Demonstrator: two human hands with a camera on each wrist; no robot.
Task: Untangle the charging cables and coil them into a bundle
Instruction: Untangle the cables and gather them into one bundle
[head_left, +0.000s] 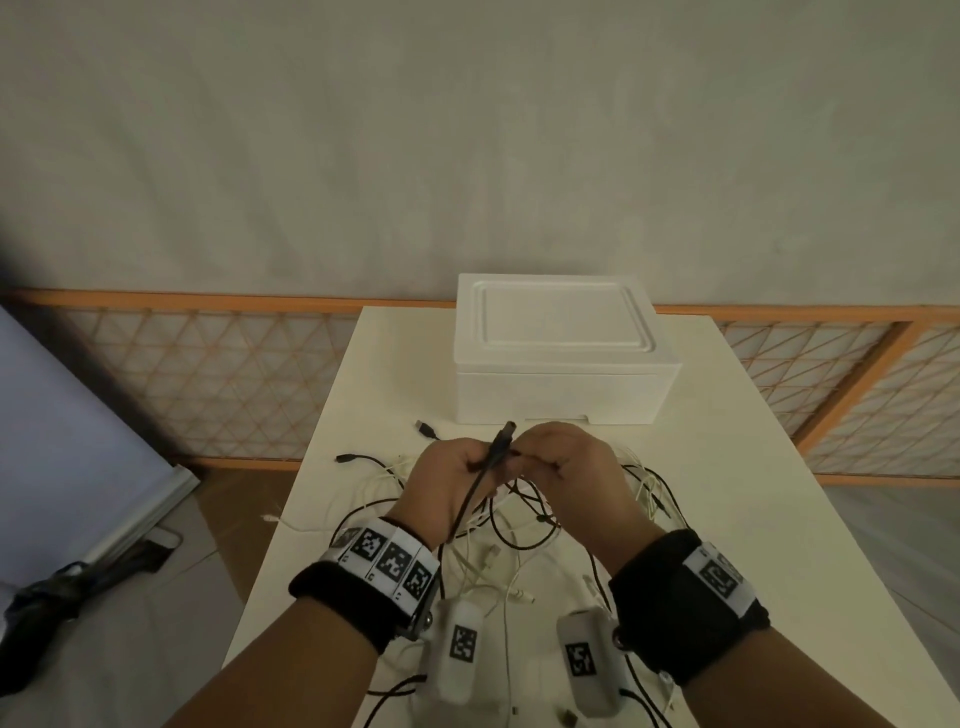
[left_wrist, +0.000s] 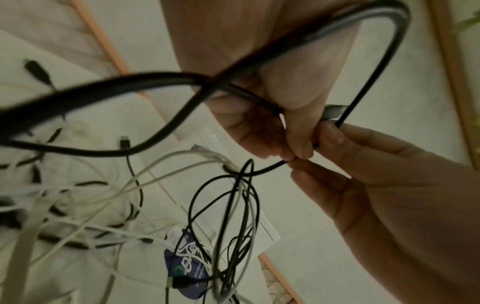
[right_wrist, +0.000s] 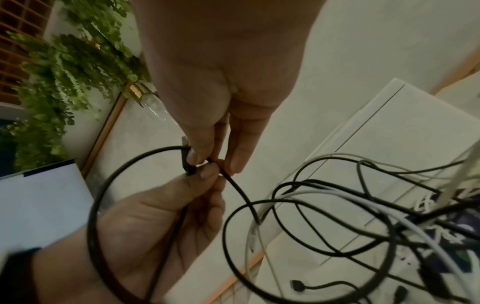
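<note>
Both hands are raised together above the middle of the white desk (head_left: 727, 415), meeting over a tangle of cables. The left hand (head_left: 452, 475) has its fingers curled round a black cable (head_left: 470, 501) near its plug end, and the plug (head_left: 506, 431) sticks up past the knuckles towards the white foam box (head_left: 563, 358) at the back of the desk. In the left wrist view that black cable (left_wrist: 389, 72) bends in 1 wide loop over the left hand (left_wrist: 259, 67) and comes back down to the fingertips. The right hand (head_left: 566, 462) is touching the left and pinches the same black cable between thumb and fingertips, which the right wrist view shows plainly: the right hand (right_wrist: 221, 82) and left hand (right_wrist: 145, 230) nip the cable (right_wrist: 244, 197) at almost the same spot. Below the hands, the remaining black and white cables (head_left: 498, 540) lie jumbled on the desk, some strands hanging lifted from the held cable. 1 loose black plug (head_left: 426, 429) lies just in front of the box, apart from the heap.
</note>
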